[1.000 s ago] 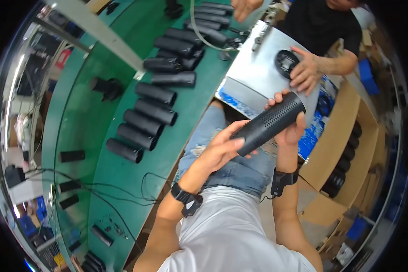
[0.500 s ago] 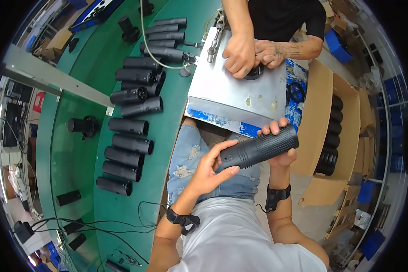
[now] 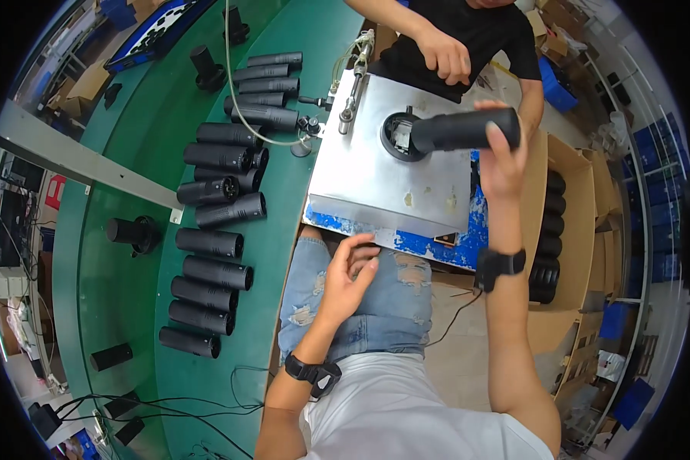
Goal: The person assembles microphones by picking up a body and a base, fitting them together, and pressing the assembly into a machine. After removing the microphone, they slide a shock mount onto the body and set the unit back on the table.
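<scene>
The tube is held nearly level above the box, its left end over the edge of the ring. The right hand grasps it toward its right end, thumb on the near side; this grip probably serves to leave the other end clear. Whether tube and ring touch cannot be told, as the tube covers that spot. A pale insert shows inside the ring, its details too small to read.

The left hand is empty, fingers loosely curled above the lap, just beside the box's near edge, perhaps kept there out of the way. A co-worker's hand hangs above the box's far side with nothing visible in it; their other hand is lost behind the tube and the right hand.

A cylinder runs along the box's left side, with a hose looping over the table. More tubes lie there side by side, likely spaced for easy picking; some overlap, hiding their ends. To the right, the carton holds dark round pieces, partly hidden by its wall.
</scene>
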`<control>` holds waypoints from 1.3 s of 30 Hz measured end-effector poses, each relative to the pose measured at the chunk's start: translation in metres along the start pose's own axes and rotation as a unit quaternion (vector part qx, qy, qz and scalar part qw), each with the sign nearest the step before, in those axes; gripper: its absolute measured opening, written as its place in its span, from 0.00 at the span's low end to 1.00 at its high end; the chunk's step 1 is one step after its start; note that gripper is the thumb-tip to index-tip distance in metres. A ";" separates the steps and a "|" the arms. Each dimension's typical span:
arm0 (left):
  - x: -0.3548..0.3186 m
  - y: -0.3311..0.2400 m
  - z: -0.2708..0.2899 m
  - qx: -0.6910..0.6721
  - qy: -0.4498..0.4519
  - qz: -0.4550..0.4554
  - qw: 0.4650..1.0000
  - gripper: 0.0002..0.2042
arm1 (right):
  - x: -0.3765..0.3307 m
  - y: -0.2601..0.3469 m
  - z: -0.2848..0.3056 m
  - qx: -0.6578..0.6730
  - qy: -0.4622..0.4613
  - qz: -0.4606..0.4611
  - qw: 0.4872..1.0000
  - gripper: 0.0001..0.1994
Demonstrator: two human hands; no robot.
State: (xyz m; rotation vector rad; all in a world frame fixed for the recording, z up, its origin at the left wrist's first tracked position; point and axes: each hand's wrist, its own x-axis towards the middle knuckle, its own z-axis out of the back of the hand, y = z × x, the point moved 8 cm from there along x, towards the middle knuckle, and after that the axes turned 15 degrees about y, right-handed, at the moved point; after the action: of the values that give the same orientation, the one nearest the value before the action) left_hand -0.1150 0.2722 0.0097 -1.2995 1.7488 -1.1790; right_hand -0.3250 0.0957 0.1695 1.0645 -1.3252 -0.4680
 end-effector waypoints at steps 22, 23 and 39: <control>-0.009 0.062 0.016 -0.098 -0.019 0.038 0.994 0.10 | 0.016 -0.098 -0.032 -0.360 -0.037 -0.066 0.930 0.19; -0.009 0.063 0.017 -0.104 -0.020 0.044 0.993 0.10 | 0.015 -0.096 -0.037 -0.351 -0.046 -0.070 0.933 0.20; 0.070 -0.079 0.071 0.041 -0.042 -0.080 0.995 0.06 | 0.019 -0.095 -0.029 -0.339 -0.157 0.009 0.928 0.17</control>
State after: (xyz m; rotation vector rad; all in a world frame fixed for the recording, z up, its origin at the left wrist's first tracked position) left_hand -0.0439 0.1775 0.0567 -1.4393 1.5436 -1.2527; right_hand -0.2666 0.0450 0.1037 0.4057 -1.2970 -1.0269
